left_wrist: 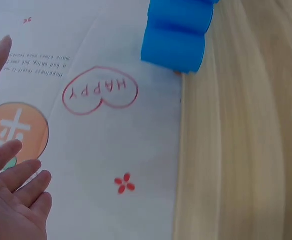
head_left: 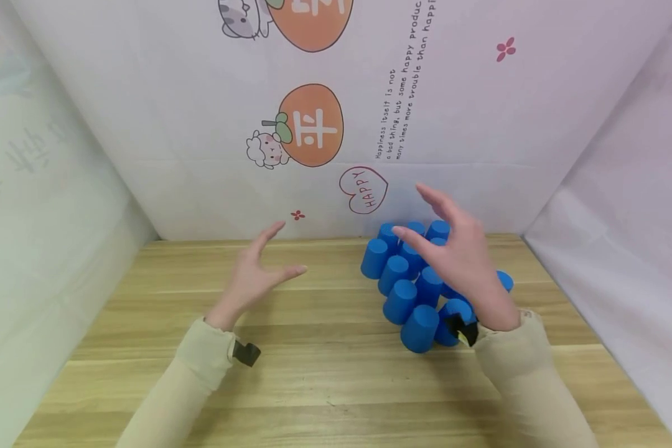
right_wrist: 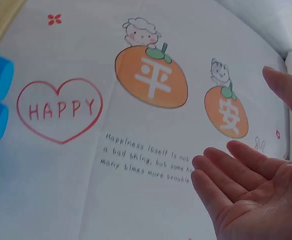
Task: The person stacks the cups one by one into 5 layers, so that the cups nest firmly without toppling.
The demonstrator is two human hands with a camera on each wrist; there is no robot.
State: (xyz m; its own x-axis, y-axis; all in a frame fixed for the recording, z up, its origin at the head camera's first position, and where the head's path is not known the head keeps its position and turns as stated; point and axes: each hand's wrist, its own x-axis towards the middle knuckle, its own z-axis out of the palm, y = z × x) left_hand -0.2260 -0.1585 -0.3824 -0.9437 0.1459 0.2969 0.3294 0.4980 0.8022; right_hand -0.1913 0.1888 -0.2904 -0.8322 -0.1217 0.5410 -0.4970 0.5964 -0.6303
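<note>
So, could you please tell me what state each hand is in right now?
Left hand: open, holding nothing.
Right hand: open, holding nothing.

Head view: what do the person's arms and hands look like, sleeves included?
The long cream sleeves bunch at the wrists. A black attachment shows at the left wrist; a black piece, partly yellowish, at the right. The left hand and right hand wear no gloves.

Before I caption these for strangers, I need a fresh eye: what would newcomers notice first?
Blue cups stand crowded on the right of the table. Next come the left hand, left of them, and the right hand, partly hiding them in the head view, both empty. Orange prints mark the white backdrop.
</note>
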